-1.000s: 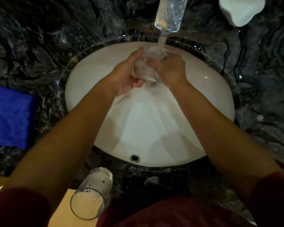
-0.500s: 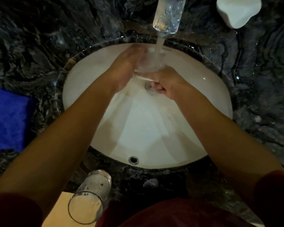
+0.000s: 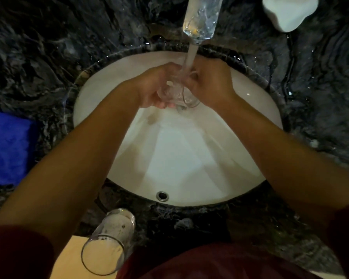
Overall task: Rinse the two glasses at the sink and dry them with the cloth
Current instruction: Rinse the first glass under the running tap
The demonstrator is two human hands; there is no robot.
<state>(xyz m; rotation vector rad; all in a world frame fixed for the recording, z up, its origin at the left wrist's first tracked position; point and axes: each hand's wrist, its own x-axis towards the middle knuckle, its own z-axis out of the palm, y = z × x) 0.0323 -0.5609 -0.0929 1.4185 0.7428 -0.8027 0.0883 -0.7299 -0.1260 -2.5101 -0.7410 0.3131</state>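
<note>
No lettering legible anywhere. Both hands over the white sink (image 3: 256, 117): left hand (image 3: 153, 87) and right hand (image 3: 212, 85) wrapped around a clear glass (image 3: 179, 95), fingers curled on it from either side, right under the stream (image 3: 189, 57) falling from the tap (image 3: 201, 17). The glass looks wet and tilted, rim toward the camera. A second glass (image 3: 111, 238), cloudy with specks, stands on the dark marble counter (image 3: 48, 47) at the near edge. Blue cloth (image 3: 6, 148) lies off to the left, well apart
</note>
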